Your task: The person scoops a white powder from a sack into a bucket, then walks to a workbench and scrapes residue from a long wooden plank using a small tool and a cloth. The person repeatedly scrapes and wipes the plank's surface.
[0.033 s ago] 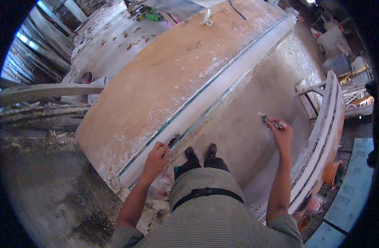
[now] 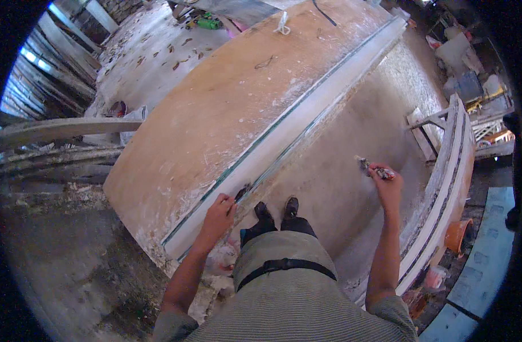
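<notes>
My left hand (image 2: 218, 218) is closed on a small dark tool (image 2: 243, 192), whose flat dark end rests on a white strip (image 2: 298, 130) edged with green lines. The tool's kind is too blurred to tell. That strip runs diagonally along the edge of a large curved, tan, white-spotted panel (image 2: 215, 108). Off to the right, my right hand (image 2: 388, 183) grips a small tool with a reddish, smeared handle (image 2: 384, 172) and a dirty grey head (image 2: 363, 165). It is held above the floor, apart from the panel.
A curved, layered frame piece (image 2: 443, 176) stands close on my right, with an orange pot (image 2: 458, 236) and light-blue boards (image 2: 489, 245) beyond. Curved wooden beams (image 2: 61, 130) lie at left. A green tool (image 2: 208, 23) sits far back. My shoes (image 2: 291, 206) stand beside the strip.
My left hand and its dark tool have shifted slightly up and right along the strip. The right hand stays nearly in place, and the view has tilted a little.
</notes>
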A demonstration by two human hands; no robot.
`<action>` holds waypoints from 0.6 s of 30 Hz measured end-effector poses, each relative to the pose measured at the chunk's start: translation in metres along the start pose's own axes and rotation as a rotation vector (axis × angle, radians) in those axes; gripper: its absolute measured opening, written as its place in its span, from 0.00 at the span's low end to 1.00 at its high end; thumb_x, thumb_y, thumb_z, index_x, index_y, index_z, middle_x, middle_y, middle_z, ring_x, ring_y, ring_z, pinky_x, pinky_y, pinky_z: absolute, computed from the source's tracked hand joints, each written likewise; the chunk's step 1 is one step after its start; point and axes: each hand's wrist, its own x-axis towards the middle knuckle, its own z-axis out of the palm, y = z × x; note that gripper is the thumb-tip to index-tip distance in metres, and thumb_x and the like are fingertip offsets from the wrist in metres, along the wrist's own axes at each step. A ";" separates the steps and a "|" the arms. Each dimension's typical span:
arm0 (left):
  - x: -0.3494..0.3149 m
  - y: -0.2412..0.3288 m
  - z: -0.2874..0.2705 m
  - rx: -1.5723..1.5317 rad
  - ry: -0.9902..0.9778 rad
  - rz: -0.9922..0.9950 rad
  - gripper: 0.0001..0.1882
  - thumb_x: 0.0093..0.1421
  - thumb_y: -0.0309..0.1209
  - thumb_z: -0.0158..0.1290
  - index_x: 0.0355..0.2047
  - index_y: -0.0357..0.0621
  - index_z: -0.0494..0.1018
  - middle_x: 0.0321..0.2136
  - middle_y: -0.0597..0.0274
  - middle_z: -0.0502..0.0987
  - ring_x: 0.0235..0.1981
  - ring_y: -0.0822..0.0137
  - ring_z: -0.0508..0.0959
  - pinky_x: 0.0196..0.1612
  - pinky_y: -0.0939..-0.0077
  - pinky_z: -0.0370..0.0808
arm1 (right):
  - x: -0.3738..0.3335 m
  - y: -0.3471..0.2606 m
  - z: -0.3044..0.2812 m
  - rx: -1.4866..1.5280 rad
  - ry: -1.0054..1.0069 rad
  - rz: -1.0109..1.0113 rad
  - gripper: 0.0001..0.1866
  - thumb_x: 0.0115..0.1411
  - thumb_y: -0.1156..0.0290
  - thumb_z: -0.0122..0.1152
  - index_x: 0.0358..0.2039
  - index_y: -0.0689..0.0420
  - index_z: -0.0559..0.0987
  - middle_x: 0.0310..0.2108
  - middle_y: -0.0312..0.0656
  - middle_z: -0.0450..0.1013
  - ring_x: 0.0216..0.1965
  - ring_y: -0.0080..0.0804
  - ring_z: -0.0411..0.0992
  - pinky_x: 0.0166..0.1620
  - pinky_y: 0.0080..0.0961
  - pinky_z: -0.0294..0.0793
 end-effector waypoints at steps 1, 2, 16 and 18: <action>0.011 0.004 0.006 0.006 -0.007 -0.019 0.15 0.65 0.30 0.55 0.49 0.36 0.77 0.42 0.47 0.76 0.37 0.45 0.80 0.41 0.57 0.78 | -0.006 0.006 -0.001 0.007 0.016 -0.012 0.08 0.58 0.76 0.71 0.38 0.62 0.86 0.32 0.35 0.82 0.34 0.21 0.77 0.40 0.19 0.76; 0.024 0.009 0.015 0.005 0.001 -0.015 0.15 0.66 0.30 0.55 0.49 0.36 0.77 0.42 0.47 0.75 0.38 0.44 0.80 0.42 0.57 0.78 | -0.009 0.011 -0.002 0.038 0.024 -0.009 0.08 0.58 0.76 0.72 0.38 0.62 0.85 0.31 0.35 0.82 0.34 0.21 0.77 0.40 0.19 0.76; 0.026 0.023 0.017 0.049 0.029 -0.082 0.16 0.66 0.29 0.53 0.51 0.32 0.75 0.43 0.43 0.75 0.40 0.42 0.79 0.44 0.55 0.77 | -0.012 0.018 0.034 0.108 -0.055 0.041 0.07 0.56 0.77 0.72 0.37 0.60 0.86 0.32 0.35 0.82 0.33 0.20 0.77 0.39 0.21 0.77; 0.002 0.019 0.006 0.023 -0.059 -0.263 0.16 0.65 0.27 0.53 0.51 0.31 0.75 0.43 0.43 0.74 0.39 0.42 0.79 0.43 0.56 0.77 | -0.010 0.019 0.031 0.101 -0.034 -0.028 0.07 0.57 0.76 0.72 0.37 0.60 0.86 0.32 0.35 0.82 0.33 0.20 0.77 0.40 0.21 0.77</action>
